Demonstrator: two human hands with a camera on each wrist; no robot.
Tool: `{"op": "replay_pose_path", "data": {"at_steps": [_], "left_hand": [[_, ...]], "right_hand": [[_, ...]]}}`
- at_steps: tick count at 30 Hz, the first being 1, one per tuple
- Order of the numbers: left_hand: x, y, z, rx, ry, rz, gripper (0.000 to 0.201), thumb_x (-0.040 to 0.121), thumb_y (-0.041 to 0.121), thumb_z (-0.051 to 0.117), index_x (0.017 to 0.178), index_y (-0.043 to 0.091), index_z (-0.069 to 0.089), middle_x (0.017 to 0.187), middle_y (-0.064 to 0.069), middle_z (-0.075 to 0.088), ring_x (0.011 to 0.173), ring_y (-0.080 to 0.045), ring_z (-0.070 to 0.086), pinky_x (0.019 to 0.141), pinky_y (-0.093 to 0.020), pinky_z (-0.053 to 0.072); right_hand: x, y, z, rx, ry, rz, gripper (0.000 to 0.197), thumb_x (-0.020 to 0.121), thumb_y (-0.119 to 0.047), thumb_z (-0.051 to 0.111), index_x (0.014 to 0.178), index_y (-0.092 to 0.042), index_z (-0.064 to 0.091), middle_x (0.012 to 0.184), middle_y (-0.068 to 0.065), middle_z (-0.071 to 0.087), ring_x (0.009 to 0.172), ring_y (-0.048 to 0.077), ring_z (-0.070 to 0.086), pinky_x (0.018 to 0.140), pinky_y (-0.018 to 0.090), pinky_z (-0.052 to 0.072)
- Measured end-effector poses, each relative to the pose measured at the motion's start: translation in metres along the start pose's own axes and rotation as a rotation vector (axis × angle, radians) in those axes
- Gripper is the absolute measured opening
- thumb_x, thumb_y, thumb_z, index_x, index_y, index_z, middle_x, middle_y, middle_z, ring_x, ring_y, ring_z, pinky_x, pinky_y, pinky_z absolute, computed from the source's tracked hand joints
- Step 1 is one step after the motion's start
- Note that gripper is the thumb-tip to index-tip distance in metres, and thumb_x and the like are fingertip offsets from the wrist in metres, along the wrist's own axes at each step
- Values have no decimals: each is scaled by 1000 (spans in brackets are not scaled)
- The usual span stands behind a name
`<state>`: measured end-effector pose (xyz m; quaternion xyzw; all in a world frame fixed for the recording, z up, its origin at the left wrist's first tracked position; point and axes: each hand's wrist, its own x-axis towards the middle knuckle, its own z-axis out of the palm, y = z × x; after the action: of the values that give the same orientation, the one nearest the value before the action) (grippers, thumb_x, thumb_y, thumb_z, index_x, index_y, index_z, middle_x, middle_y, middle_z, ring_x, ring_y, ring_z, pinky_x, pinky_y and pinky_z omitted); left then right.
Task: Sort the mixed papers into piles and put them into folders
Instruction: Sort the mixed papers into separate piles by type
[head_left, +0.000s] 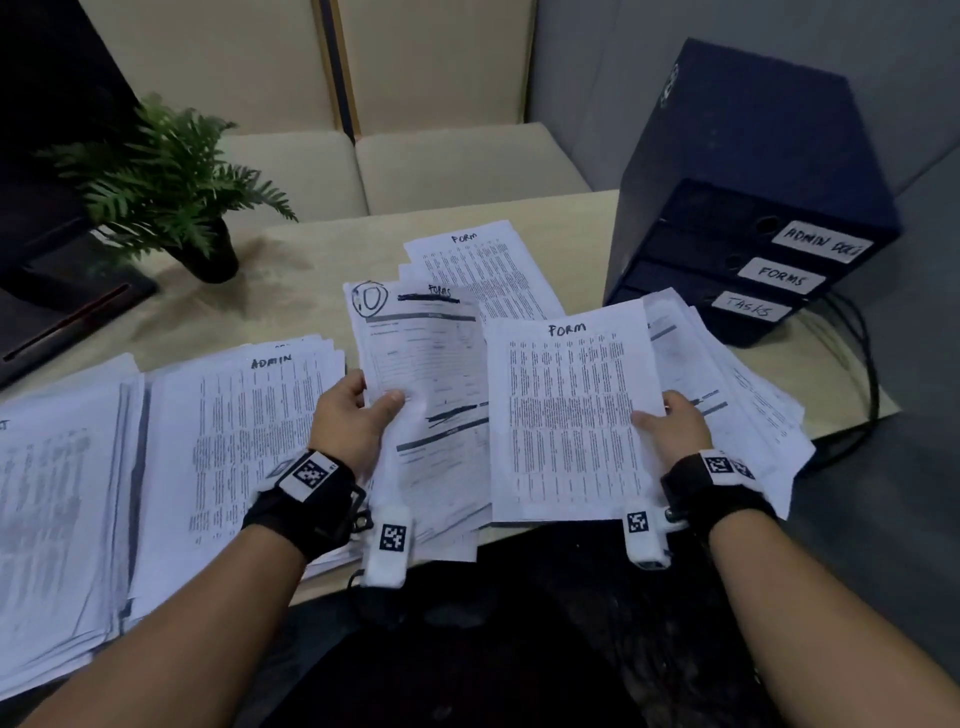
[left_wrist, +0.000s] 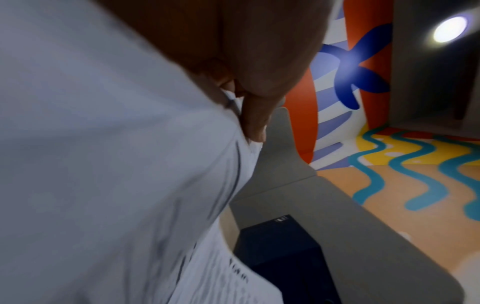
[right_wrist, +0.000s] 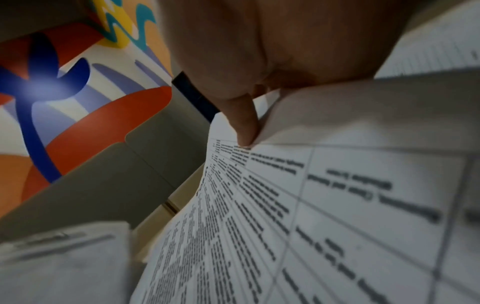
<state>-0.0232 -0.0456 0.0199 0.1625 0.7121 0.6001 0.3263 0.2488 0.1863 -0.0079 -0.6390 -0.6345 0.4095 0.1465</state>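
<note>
Head view, left to right, clock positions taken from the centre of the table (head_left: 322, 249).

At ten o'clock we note one dark monitor (head_left: 47, 156) and one potted fern (head_left: 171, 176). At nine o'clock lies one unlabelled pile (head_left: 52, 493). At eight o'clock, just beside it, lies one ADMIN pile (head_left: 244, 426).

At six o'clock the left hand (head_left: 348, 415) grips a FORMS sheaf (head_left: 431, 364), thumb curled over its face and fingers beneath. At twelve o'clock one FORM pile (head_left: 483, 265) lies flat.

At five o'clock the right hand (head_left: 670, 426) pinches a FORM sheet (head_left: 571, 415), thumb on the printed face and fingers under it. This sheet's left edge overlaps the FORMS sheaf. Beneath that hand, at four o'clock, lies one fanned pile (head_left: 743, 389). We count four piles lying and two lots held.

At two o'clock stands one dark box (head_left: 753, 135) showing three labelled spines. The ADMIN DOCS folder (head_left: 821, 241) is uppermost, the FORMS folder (head_left: 782, 276) is in the middle and the TASKS folder (head_left: 748, 309) is lowest.

Left wrist view shows the thumb pressed on several sheet edges. Right wrist view shows the thumb on a ruled printout.
</note>
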Motion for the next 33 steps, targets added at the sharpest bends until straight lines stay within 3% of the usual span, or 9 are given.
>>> {"op": "replay_pose_path", "data": {"at_steps": [8, 11, 16, 20, 23, 24, 27, 29, 33], "left_hand": [[-1, 47, 48, -77, 73, 160, 23, 87, 0, 63, 97, 21, 65, 88, 6, 73, 79, -9, 70, 67, -23, 55], [-3, 51, 78, -77, 96, 176, 26, 87, 0, 64, 93, 25, 65, 87, 7, 74, 81, -13, 69, 71, -28, 55], [-13, 57, 127, -156, 65, 164, 24, 86, -3, 62, 106, 8, 63, 95, 0, 74, 88, -17, 70, 76, -30, 57], [-17, 60, 152, -208, 4, 168, 28, 83, -1, 65, 109, 9, 63, 106, -9, 71, 97, -23, 68, 83, -34, 56], [-16, 57, 160, -202, -28, 142, 33, 76, 5, 73, 106, 17, 64, 106, -5, 72, 99, -23, 68, 83, -34, 56], [-16, 54, 161, -189, -28, 133, 33, 76, 6, 74, 105, 17, 64, 105, -5, 72, 98, -22, 68, 82, -33, 56], [-16, 48, 163, -180, 13, 107, 28, 80, -2, 67, 101, 17, 61, 97, 0, 72, 89, -15, 69, 73, -26, 55], [-17, 45, 168, -171, 46, 93, 32, 84, -8, 62, 104, 16, 57, 99, -5, 69, 86, -17, 68, 68, -23, 55], [-20, 41, 189, -225, 50, 59, 60, 87, -14, 53, 137, 15, 35, 103, -10, 65, 79, -5, 70, 64, -17, 54]], "right_hand": [[80, 22, -41, -303, 13, -18, 19, 89, -10, 63, 106, -3, 57, 106, 17, 64, 84, 27, 56, 73, 30, 45], [100, 28, -45, -343, -29, 4, 32, 90, -11, 61, 120, -5, 53, 113, 20, 61, 84, 27, 53, 73, 30, 44], [106, 20, -45, -281, 107, -144, 60, 86, -33, 68, 135, -13, 43, 139, 12, 44, 123, 32, 44, 103, 47, 36], [91, -11, -40, 95, -246, -273, 49, 94, -44, 57, 133, -17, 50, 125, -3, 56, 111, 15, 54, 91, 28, 42], [83, -26, -33, 391, -505, -147, 74, 82, -58, 63, 139, -15, 44, 125, 0, 62, 111, 17, 62, 97, 37, 48], [83, -26, -31, 474, -559, -90, 72, 80, -55, 67, 135, -12, 48, 121, 4, 66, 108, 22, 65, 96, 42, 51], [84, -22, -31, 582, -618, -39, 13, 92, -12, 61, 105, -8, 58, 103, 13, 70, 89, 27, 67, 85, 43, 54], [82, -19, -35, 615, -621, -42, 13, 93, 1, 56, 100, -9, 54, 103, 16, 67, 85, 24, 66, 80, 40, 54], [77, -9, -50, 512, -630, -50, 27, 94, 1, 56, 117, -12, 51, 112, 8, 68, 96, 20, 68, 79, 33, 56]]}}
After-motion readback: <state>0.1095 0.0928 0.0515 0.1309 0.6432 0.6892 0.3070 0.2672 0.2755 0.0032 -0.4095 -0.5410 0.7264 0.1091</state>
